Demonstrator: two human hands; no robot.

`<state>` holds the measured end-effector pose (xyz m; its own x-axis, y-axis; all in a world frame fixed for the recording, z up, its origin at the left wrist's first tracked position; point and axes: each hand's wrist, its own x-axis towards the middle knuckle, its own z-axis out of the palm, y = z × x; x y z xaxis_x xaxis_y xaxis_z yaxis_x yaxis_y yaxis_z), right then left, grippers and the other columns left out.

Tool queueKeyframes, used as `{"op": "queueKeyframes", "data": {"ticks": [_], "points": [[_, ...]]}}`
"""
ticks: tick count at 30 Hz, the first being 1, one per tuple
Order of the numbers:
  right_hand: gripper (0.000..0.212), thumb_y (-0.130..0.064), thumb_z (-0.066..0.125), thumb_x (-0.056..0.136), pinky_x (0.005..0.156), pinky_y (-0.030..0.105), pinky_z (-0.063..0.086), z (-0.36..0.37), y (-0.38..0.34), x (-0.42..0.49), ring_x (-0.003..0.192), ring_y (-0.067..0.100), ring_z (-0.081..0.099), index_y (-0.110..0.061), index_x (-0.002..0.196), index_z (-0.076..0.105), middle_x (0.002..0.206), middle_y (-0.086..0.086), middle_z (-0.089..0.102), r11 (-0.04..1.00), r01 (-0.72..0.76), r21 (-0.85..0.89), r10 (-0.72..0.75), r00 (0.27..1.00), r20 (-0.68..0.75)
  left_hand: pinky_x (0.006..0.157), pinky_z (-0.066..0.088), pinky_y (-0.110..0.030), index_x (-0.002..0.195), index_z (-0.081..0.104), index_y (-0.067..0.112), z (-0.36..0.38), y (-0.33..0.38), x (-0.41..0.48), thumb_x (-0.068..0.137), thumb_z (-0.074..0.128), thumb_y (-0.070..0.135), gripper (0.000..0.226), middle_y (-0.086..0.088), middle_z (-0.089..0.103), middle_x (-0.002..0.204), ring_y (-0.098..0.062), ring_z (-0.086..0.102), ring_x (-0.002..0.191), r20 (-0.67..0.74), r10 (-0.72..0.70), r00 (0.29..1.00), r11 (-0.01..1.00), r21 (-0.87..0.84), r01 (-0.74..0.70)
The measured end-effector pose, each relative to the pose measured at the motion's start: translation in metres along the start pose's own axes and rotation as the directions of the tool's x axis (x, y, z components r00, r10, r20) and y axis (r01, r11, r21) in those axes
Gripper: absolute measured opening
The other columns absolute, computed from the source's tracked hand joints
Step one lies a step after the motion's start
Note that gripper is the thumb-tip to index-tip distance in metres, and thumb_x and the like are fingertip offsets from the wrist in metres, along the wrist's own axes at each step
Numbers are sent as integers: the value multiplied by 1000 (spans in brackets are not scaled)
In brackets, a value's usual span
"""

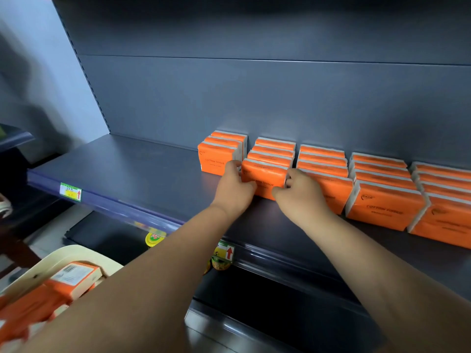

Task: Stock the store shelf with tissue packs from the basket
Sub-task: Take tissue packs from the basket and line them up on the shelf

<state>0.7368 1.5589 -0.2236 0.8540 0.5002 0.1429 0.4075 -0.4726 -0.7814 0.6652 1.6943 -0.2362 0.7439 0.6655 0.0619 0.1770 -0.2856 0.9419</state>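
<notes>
Orange tissue packs stand in several rows on the dark grey shelf [132, 171], running from the middle to the right edge. The front pack of the second row [265, 174] is held from both sides: my left hand [235, 187] grips its left end and my right hand [299, 192] grips its right end. The leftmost row [219, 154] stands just left of it, three packs deep. At the lower left a cream basket [76, 253] holds more orange tissue packs [74, 276], partly hidden by my left forearm.
The shelf's left half is bare surface up to the back panel [229, 98]. Price tags [70, 191] sit on the shelf's front rail. A lower shelf [254, 301] lies beneath, with yellow-lidded items [154, 238] just under the rail.
</notes>
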Motion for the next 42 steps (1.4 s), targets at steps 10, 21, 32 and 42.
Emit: {"op": "queueKeyframes", "data": {"ticks": [10, 21, 32, 42], "points": [[16, -15, 61, 88, 65, 36, 55, -8, -5, -2, 79, 22, 66, -20, 104, 58, 94, -1, 69, 1000, -24, -16, 25, 999, 32, 94, 51, -37, 116, 41, 25, 0, 4, -2, 90, 62, 8, 37, 6, 60, 103, -23, 62, 108, -8, -4, 1000, 998, 56, 5], [28, -28, 56, 93, 82, 39, 57, -11, -17, -11, 91, 26, 67, -17, 115, 69, 96, 3, 73, 989, 47, -138, -63, 991, -120, 101, 45, -50, 129, 48, 10, -12, 26, -27, 99, 52, 45, 46, -13, 55, 135, -41, 50, 123, -85, 89, 992, 842, 539, -29], [49, -41, 43, 106, 113, 38, 34, 26, -68, -26, 142, 29, 41, -18, 149, 46, 151, 8, 51, 929, 325, -178, -319, 946, 62, 122, 21, -52, 137, 52, 13, -77, 20, -49, 99, 25, 71, 74, -9, 49, 151, -33, 38, 144, -178, 47, 983, 640, 761, 107], [60, -49, 40, 106, 116, 41, 33, 126, -161, -75, 148, 27, 36, -19, 158, 35, 162, 7, 40, 887, 462, 3, -443, 847, 294, 117, 30, -48, 138, 53, 16, -223, -9, -116, 96, 25, 73, 75, -11, 53, 146, -36, 42, 139, -378, 2, 926, 444, 830, 338]]}}
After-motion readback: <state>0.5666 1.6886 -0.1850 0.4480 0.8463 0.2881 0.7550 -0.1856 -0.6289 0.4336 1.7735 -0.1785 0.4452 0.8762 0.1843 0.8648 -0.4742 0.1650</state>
